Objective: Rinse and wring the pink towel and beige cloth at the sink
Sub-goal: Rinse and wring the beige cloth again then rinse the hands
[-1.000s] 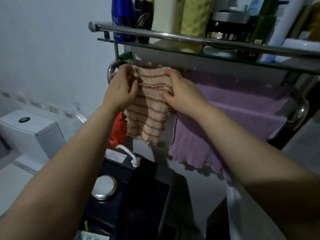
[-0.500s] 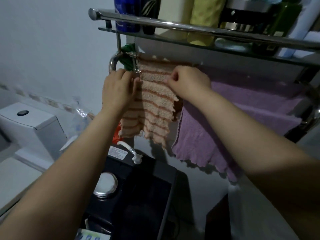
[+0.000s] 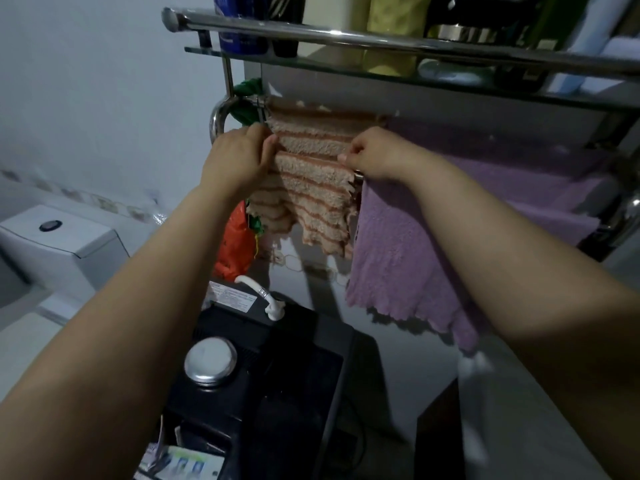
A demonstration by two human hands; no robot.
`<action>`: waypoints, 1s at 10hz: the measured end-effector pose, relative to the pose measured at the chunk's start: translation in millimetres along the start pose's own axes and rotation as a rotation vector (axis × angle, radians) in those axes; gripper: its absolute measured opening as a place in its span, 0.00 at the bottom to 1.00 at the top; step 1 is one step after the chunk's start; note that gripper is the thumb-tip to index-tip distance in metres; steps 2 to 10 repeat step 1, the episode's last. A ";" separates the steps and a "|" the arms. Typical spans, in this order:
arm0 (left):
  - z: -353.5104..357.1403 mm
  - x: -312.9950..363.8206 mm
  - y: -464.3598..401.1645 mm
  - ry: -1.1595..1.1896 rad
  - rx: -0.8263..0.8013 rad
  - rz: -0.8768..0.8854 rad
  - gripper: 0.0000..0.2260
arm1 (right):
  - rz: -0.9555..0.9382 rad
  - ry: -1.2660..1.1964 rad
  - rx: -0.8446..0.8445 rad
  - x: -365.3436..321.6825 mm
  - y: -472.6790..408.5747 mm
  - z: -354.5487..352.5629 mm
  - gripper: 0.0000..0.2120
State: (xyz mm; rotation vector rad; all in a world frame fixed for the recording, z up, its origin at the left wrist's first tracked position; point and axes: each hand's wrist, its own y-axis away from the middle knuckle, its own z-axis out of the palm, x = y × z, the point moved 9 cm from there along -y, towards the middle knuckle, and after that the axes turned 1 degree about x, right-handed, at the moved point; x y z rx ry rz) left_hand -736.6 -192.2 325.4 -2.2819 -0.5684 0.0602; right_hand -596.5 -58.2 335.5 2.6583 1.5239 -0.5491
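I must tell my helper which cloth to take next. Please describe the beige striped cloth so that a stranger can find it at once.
Find the chrome towel rack on the wall, under the glass shelf of bottles. On its lower bars hang two cloths side by side; the beige terry cloth with orange stripes is the smaller, left one, pinched by the left hand and right hand. Its neighbour, the plain purple-pink towel, is wider and has no stripes.

shelf bottles (image 3: pixel 391 29) cropped at top edge, label (image 3: pixel 233 299) text unreadable

rack (image 3: pixel 398 36) | top shelf: bottles (image 3: pixel 242 26) | rail: beige cloth (image 3: pixel 311 188), pink towel (image 3: pixel 415 254)
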 end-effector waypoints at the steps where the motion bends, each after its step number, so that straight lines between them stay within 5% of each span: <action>1: -7.4 9.3 9.9 0.015 0.071 -0.046 0.17 | -0.050 -0.019 0.225 -6.7 26.1 -14.8 0.11; 10: -7.4 9.3 9.9 0.015 0.071 -0.046 0.17 | -0.050 -0.019 0.225 -6.7 26.1 -14.8 0.11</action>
